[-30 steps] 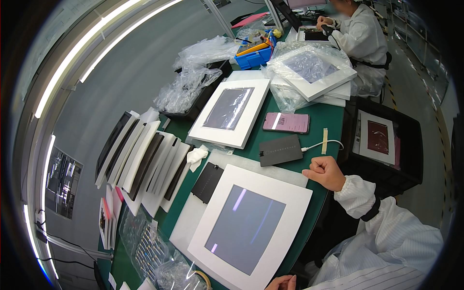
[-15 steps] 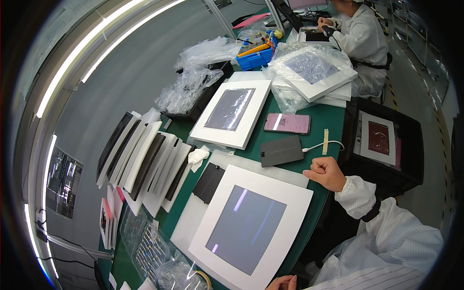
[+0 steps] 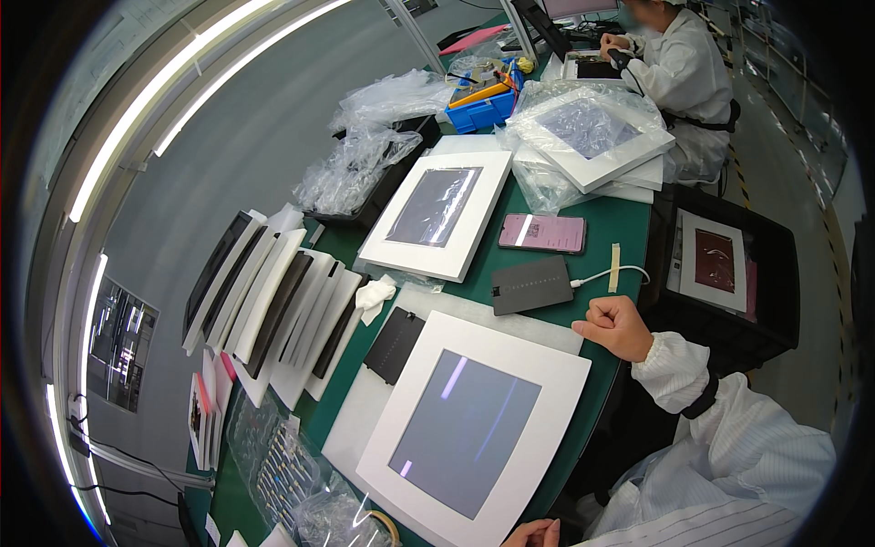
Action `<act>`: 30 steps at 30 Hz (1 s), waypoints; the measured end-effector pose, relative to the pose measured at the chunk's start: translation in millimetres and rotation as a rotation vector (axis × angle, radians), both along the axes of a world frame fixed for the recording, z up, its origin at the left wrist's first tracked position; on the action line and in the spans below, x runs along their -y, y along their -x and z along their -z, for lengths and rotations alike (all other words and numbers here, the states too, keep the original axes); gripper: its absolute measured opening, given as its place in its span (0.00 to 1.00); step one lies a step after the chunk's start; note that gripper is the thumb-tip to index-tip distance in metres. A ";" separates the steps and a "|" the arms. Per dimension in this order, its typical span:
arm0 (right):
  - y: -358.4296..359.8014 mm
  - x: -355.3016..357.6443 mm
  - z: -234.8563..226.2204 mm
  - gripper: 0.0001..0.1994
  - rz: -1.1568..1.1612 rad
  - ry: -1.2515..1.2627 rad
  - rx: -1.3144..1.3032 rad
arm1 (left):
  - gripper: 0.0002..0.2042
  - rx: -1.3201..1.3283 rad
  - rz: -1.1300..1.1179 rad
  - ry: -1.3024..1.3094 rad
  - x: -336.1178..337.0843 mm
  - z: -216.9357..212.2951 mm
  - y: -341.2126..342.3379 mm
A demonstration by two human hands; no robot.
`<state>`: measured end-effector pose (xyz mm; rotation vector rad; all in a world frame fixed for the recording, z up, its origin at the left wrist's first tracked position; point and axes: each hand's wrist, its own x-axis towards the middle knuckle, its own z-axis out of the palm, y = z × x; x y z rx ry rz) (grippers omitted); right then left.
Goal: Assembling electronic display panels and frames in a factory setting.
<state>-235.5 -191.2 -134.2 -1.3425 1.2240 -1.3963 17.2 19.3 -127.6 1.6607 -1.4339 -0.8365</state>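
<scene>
— On the green table (image 3: 629,228), what is seen nearest the hands?

— A large white-framed screen panel (image 3: 478,428) is laid flat on a white foam sheet (image 3: 510,321) at the near end. The right hand (image 3: 618,325) is curled into a loose fist at the table's right edge, just beside the panel's far corner; nothing is held in it. Only the fingertips of the left hand (image 3: 530,533) are shown at the lower edge, just beside the panel's near rim; how far it is opened cannot be told.

— And what is placed around it?

— A dark grey box (image 3: 532,284) with a white cable (image 3: 609,273) is set just beyond the fist, a pink phone (image 3: 542,232) behind it. A second white panel (image 3: 439,212) is laid further back, a black pad (image 3: 394,343) to the left, and upright panels (image 3: 273,296) are racked along the left edge. A bagged panel (image 3: 592,137) is stacked at the far end, where another person (image 3: 679,73) is seated.
</scene>
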 end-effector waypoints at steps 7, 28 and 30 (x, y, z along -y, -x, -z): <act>3.4 0.1 -0.9 0.24 -0.001 -0.002 0.020 | 0.03 -0.295 -0.053 -0.084 -26.2 121.3 -66.7; -1.1 -0.4 0.3 0.24 0.003 0.013 -0.007 | 0.03 -0.023 0.000 0.013 -1.5 1.7 -1.2; -0.7 -0.7 -0.1 0.24 0.012 0.020 -0.015 | 0.03 -0.044 -0.020 -0.022 -2.0 4.8 -2.9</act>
